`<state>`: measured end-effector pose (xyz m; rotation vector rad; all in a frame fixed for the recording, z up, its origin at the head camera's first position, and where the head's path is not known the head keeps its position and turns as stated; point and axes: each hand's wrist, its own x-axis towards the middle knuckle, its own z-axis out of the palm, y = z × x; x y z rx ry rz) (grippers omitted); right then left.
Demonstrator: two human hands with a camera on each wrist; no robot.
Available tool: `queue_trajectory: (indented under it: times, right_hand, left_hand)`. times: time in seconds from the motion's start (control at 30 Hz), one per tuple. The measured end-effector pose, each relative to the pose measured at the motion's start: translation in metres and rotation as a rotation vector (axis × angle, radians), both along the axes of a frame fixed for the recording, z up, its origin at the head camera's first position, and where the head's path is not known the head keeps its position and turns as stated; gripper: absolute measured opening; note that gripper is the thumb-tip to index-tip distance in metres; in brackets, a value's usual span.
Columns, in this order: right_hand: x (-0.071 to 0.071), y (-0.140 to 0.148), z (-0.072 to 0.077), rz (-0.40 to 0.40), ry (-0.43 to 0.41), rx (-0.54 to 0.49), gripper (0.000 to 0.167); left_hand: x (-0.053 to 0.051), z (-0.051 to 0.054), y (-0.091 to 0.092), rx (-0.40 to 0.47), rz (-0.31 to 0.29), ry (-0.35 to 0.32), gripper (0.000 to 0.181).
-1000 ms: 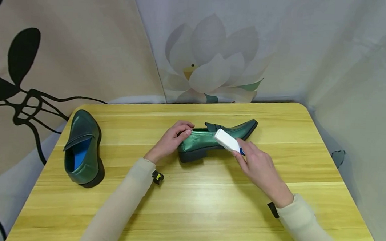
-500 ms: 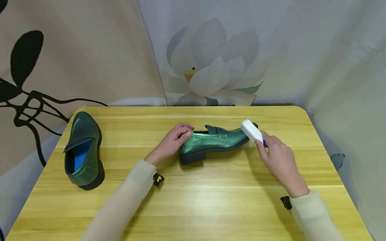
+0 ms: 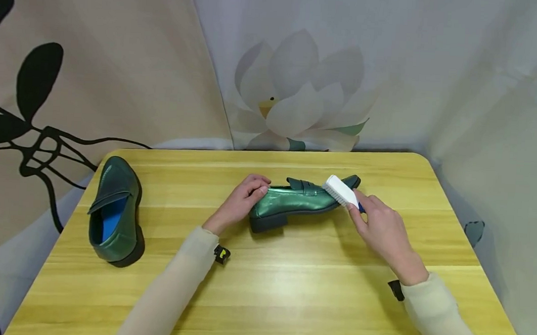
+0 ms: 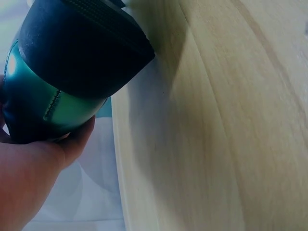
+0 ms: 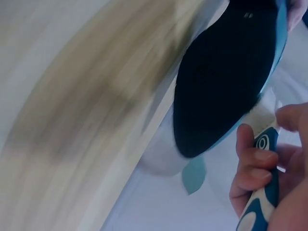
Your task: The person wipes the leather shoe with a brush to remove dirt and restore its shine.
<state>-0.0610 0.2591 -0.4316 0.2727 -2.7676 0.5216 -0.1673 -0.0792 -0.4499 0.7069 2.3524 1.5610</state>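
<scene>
A shiny green loafer (image 3: 289, 201) with a black sole is held on its side edge, toe to the right. At its heel the left hand (image 3: 239, 201) grips the back rim; the left wrist view shows fingers and thumb around the heel part (image 4: 72, 108). The right hand (image 3: 385, 234) holds a white brush (image 3: 340, 190), whose bristles touch the shoe near the toe. In the right wrist view the right hand (image 5: 284, 168) has its fingers curled round the blue and white handle (image 5: 262, 207), beside the dark sole (image 5: 221, 82).
A second green loafer (image 3: 115, 212) with a blue insole stands at the left of the wooden table (image 3: 289, 300). Behind the table's far edge hangs a pale curtain (image 3: 347, 65) with a flower print, and dark leaf shapes show at the left.
The brush in the right hand moved right along the shoe to the toe, then slightly back left. The left hand keeps its grip on the heel.
</scene>
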Motion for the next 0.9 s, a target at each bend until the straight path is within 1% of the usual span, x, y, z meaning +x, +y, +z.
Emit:
queue_trajectory:
  times: [0.1, 0.17, 0.2, 0.37, 0.43, 0.53, 0.63, 0.7, 0.8, 0.9]
  right_hand:
    - [-0.004, 0.006, -0.002, -0.059, -0.001, 0.003, 0.043]
    - [-0.004, 0.007, -0.002, -0.064, 0.003, 0.009, 0.043]
    - [-0.003, 0.007, -0.002, -0.052, 0.007, 0.013, 0.043]
    - [0.003, -0.003, 0.000, 0.072, 0.010, 0.022, 0.047]
    - [0.001, -0.004, 0.002, 0.084, 0.009, 0.026, 0.047]
    - [-0.007, 0.003, 0.003, 0.046, 0.010, 0.028, 0.045]
    - [-0.021, 0.016, 0.004, -0.003, -0.006, 0.022, 0.043]
    - [-0.031, 0.024, 0.005, -0.038, -0.033, 0.021, 0.044]
    - [-0.043, 0.034, 0.006, -0.086, -0.109, 0.012, 0.048]
    - [-0.048, 0.038, 0.006, -0.120, -0.158, 0.005, 0.051]
  left_hand:
    - [0.000, -0.002, 0.000, -0.004, 0.005, 0.003, 0.028]
    - [0.000, -0.003, 0.000, -0.008, 0.003, 0.006, 0.029]
    - [0.000, -0.004, 0.000, -0.008, 0.002, 0.007, 0.029]
    - [0.000, -0.005, 0.000, -0.001, 0.006, 0.019, 0.030]
    - [0.000, -0.004, 0.000, 0.004, 0.008, 0.021, 0.030]
    - [0.001, -0.002, 0.001, 0.009, 0.007, 0.024, 0.030]
    - [0.001, -0.002, 0.001, 0.016, 0.010, 0.024, 0.029]
    - [0.001, -0.003, 0.001, 0.020, 0.016, 0.025, 0.029]
    - [0.001, -0.005, 0.001, 0.021, 0.022, 0.022, 0.029]
    - [0.001, -0.006, 0.001, 0.021, 0.020, 0.024, 0.029]
